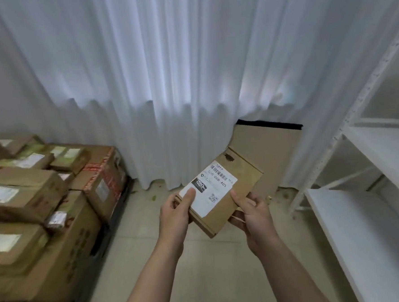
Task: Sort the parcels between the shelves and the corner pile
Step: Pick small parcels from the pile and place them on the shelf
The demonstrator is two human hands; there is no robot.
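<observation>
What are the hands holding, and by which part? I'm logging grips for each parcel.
A flat cardboard parcel, label up. The left hand grips its near-left corner, thumb on the label; the right hand holds the near-right edge.

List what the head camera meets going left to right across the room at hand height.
Corner pile of parcels → left hand → flat parcel with white label held in both hands → right hand → white shelves.

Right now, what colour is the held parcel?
Brown cardboard parcel with a white label; head view.
</observation>
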